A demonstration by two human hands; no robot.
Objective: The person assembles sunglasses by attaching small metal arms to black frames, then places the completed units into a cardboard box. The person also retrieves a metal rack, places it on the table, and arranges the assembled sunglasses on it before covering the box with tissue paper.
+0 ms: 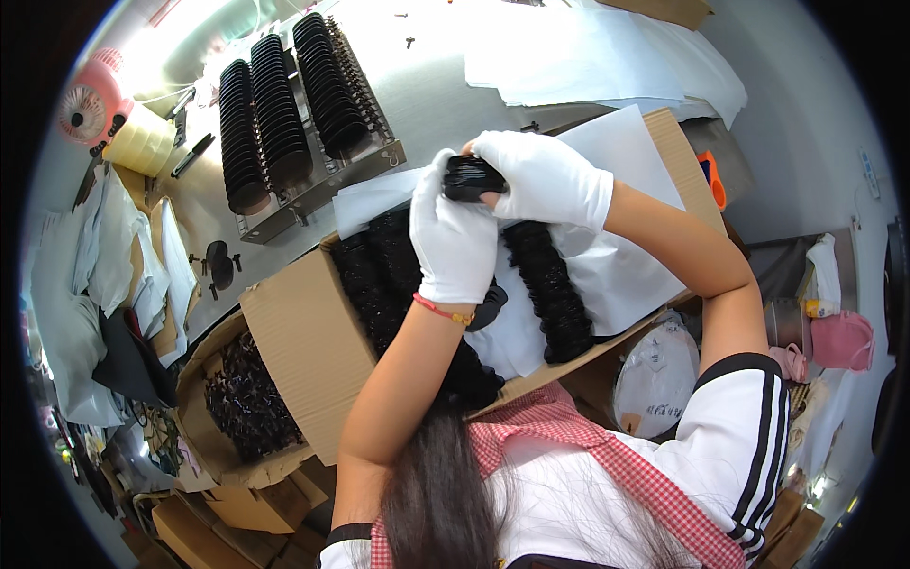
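Both my hands wear white gloves and meet above an open cardboard box (pixel 301 332). My left hand (pixel 453 232) and my right hand (pixel 550 178) are closed around a short stack of glossy black thin pieces (pixel 472 178), gripped from both sides. Beneath them, the white paper lining (pixel 616 247) of the box carries a row of black stacked pieces (pixel 548 289) on the right. More black rows (pixel 374 275) lie on the left, partly hidden by my left forearm. A loose black piece (pixel 488 308) shows beside my left wrist.
A metal rack (pixel 327 180) holds upright rows of black rounded plates on the bench. Near it lie a black pen (pixel 193 155), loose black pieces (pixel 220 266), a tape roll (pixel 139 139) and a pink fan (pixel 90 104). Another carton (pixel 204 356) of dark parts stands left; white sheets (pixel 588 57) lie behind.
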